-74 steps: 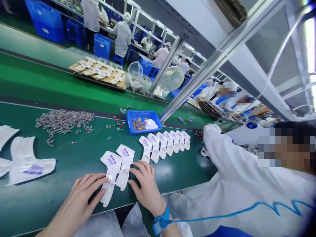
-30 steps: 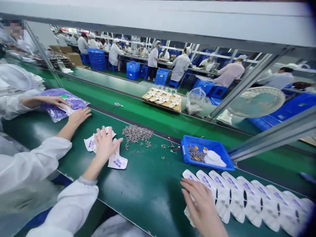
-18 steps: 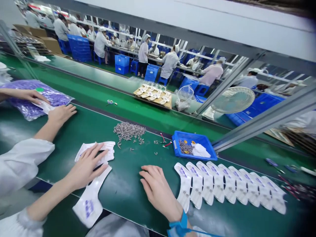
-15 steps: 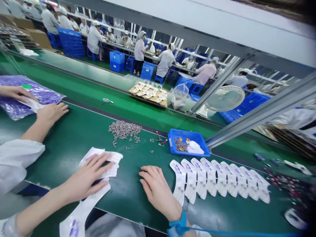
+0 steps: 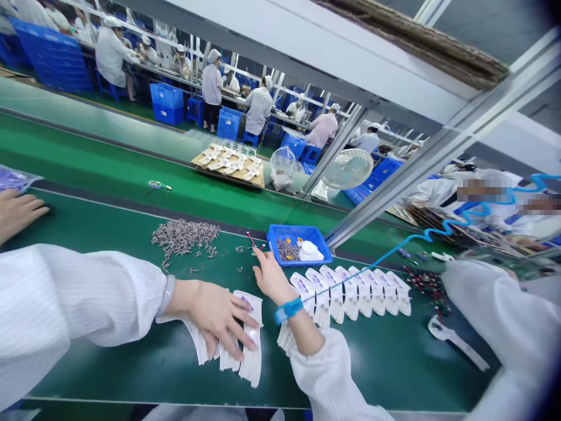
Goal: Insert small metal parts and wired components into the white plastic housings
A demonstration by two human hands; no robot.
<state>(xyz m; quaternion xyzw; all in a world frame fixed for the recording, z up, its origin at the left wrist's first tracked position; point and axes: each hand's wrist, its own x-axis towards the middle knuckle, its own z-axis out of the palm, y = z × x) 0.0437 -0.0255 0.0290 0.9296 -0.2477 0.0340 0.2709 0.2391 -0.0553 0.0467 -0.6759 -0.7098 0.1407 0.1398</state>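
Spread fingers of my left hand (image 5: 221, 318) lie on several overlapping white curved pieces (image 5: 252, 356) with purple marks. My right hand (image 5: 269, 275), with a blue wrist strap (image 5: 288, 311), reaches forward beside the blue tray (image 5: 324, 260). Its index finger points at small red-tipped wires (image 5: 250, 238); whether it touches them is unclear, and its other fingers are partly hidden. A row of similar white pieces (image 5: 350, 298) runs to the right of that hand, partly behind the forearm. Small metal parts (image 5: 184, 235) are heaped on the green table (image 5: 109, 263).
Another person's hand (image 5: 20, 213) rests at the left edge near a purple bag (image 5: 15, 177). Another white sleeve (image 5: 495, 316) is at right, near dark wires (image 5: 432, 286) and a white piece (image 5: 460, 345). A blue coiled cord (image 5: 407, 240) crosses the view. A metal post (image 5: 372, 216) stands behind the tray.
The view has shifted right. My left hand has moved right with white pieces now fanned under it. My right hand has gone forward to the wires beside the tray.
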